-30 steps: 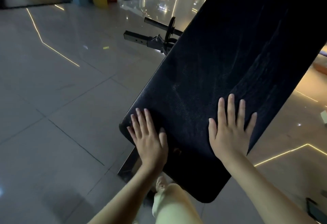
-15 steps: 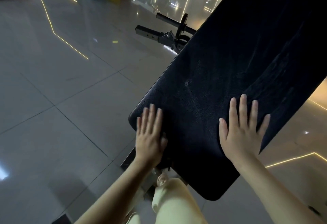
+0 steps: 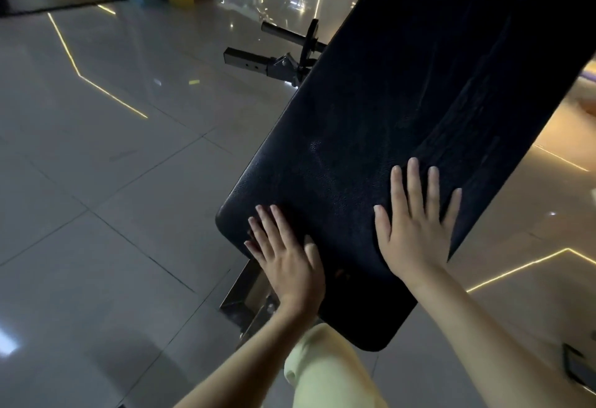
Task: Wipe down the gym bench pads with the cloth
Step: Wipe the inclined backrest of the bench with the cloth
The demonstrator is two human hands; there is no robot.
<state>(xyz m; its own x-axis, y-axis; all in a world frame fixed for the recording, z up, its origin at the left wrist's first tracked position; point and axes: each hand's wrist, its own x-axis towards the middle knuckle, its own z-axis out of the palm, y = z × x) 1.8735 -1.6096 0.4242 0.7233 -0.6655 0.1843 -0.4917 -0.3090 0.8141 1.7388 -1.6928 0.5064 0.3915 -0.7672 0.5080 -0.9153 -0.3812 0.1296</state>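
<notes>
Both your hands lie flat, palms down, fingers straight.
Your left hand [image 3: 285,259] keeps its fingers close together, pointing up and slightly left, with the thumb out to the right. Your right hand [image 3: 414,230] spreads its fingers wider, the little finger angled out right. Your left forearm [image 3: 245,353] and right forearm [image 3: 483,336] are bare and reach in from below.

Left hand [image 3: 287,265] and right hand [image 3: 412,233] rest on bench pad [image 3: 403,101].

One bench pad [image 3: 403,111], two hands [image 3: 288,265] [image 3: 414,240]
</notes>
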